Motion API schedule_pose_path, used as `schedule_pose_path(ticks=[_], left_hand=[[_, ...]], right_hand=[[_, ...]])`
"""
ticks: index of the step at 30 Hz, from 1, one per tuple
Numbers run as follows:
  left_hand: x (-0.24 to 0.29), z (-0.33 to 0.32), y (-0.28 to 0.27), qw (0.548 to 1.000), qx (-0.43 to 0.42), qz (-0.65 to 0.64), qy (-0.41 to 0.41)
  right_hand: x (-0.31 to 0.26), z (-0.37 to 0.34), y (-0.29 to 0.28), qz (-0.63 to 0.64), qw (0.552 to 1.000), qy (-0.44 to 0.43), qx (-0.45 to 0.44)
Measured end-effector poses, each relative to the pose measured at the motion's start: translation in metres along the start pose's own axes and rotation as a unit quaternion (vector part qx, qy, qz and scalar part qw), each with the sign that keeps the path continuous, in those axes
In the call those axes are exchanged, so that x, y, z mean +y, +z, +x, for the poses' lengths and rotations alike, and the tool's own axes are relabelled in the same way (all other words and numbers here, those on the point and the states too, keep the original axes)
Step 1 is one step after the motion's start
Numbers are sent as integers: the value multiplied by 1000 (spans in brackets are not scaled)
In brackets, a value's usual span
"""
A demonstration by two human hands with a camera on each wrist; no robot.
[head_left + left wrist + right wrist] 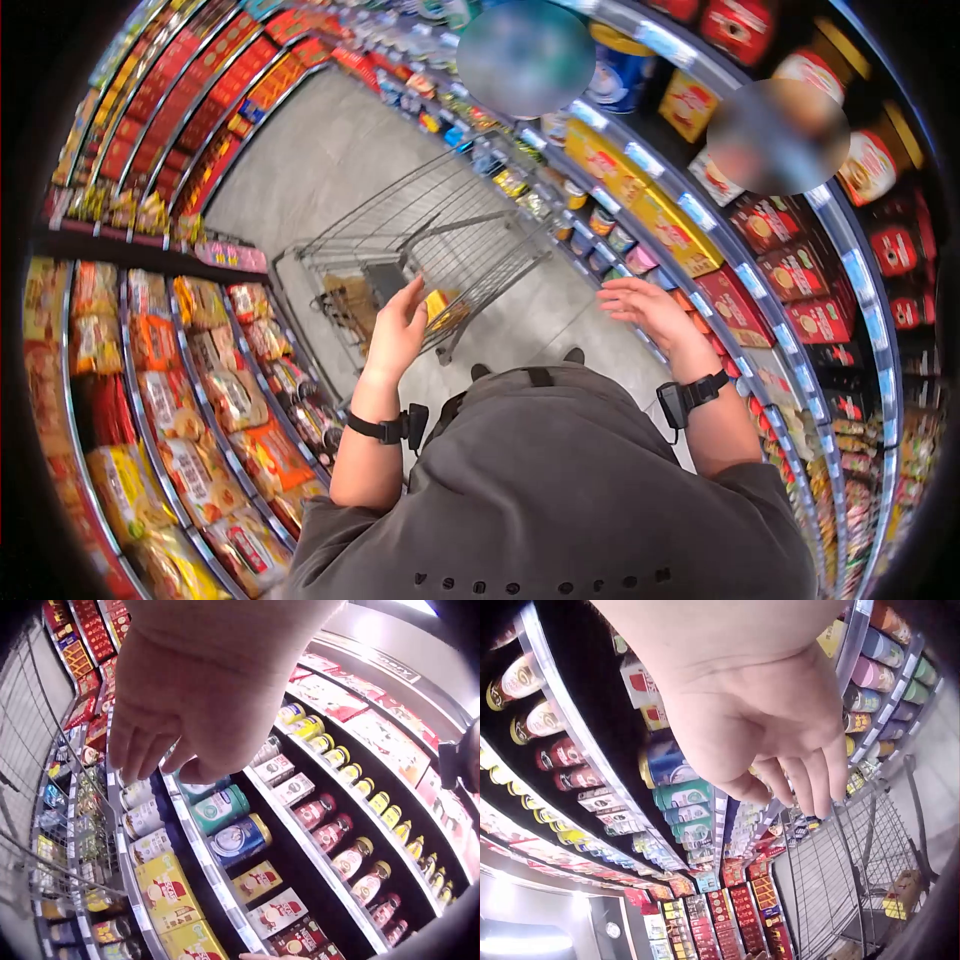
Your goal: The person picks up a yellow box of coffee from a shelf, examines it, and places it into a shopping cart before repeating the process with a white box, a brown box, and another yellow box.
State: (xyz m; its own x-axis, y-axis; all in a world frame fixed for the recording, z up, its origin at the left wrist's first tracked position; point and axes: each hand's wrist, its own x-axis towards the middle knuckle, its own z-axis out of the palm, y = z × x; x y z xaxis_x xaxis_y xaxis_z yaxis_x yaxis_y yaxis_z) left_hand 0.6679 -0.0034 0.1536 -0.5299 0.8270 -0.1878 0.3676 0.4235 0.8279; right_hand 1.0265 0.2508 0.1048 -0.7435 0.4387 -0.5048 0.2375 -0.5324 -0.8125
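Note:
Ahead of the person's body, my left hand (398,328) is held up with its fingers extended and nothing in it. Across from it, my right hand (650,308) reaches towards the right-hand shelf, its fingers loosely straight and its palm bare. Just beyond the left hand stands a wire shopping cart (455,220), which holds a brown carton (350,305) and a yellow pack (438,305). In the left wrist view the left hand (199,712) overlaps the shelves. The right wrist view has the right hand (765,727) in front of green canisters (682,796) and the cart.
Yellow boxes (640,195) and red boxes (775,230) line the right shelves. Bagged foods (200,480) fill the racks at left. Red packages (165,110) stack farther back. Grey tiled floor (320,130) runs between the shelves. Two blurred patches cover part of the upper right.

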Motion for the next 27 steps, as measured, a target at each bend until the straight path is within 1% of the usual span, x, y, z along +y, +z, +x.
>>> schedule_pose_path(ticks=[2, 5, 8, 10, 12, 13, 15, 16, 19, 21, 23, 27], left_hand=[[-35, -15, -25, 999, 28, -15, -9], [-66, -37, -64, 998, 47, 7, -45], [-102, -56, -97, 995, 68, -18, -77], [-121, -65, -116, 994, 86, -27, -70], [-136, -74, -132, 992, 64, -28, -101], [-143, -79, -137, 992, 72, -50, -96], [-164, -85, -143, 992, 72, -55, -86], [-173, -87, -146, 993, 66, -55, -75], [-191, -93, -153, 993, 33, -56, -102], [-199, -91, -155, 992, 16, -54, -112], [-208, -85, -155, 990, -17, -63, -124], [-216, -65, -151, 991, -27, -62, -117]], right_hand=[[-1, 19, 28, -17, 1000, 5, 0], [-5, 43, 79, -46, 998, 22, -25], [-6, 66, 127, -73, 996, 28, -48], [-7, 79, 157, -88, 994, 30, -62], [-7, 91, 185, -103, 991, 37, -74], [-7, 97, 198, -110, 990, 39, -78], [-7, 109, 219, -133, 987, 47, -81], [-5, 114, 228, -140, 985, 49, -82], [-3, 126, 252, -171, 979, 60, -95], [-15, 129, 261, -196, 973, 66, -99], [-25, 136, 263, -218, 969, 69, -96], [-38, 160, 254, -196, 975, 74, -70]])
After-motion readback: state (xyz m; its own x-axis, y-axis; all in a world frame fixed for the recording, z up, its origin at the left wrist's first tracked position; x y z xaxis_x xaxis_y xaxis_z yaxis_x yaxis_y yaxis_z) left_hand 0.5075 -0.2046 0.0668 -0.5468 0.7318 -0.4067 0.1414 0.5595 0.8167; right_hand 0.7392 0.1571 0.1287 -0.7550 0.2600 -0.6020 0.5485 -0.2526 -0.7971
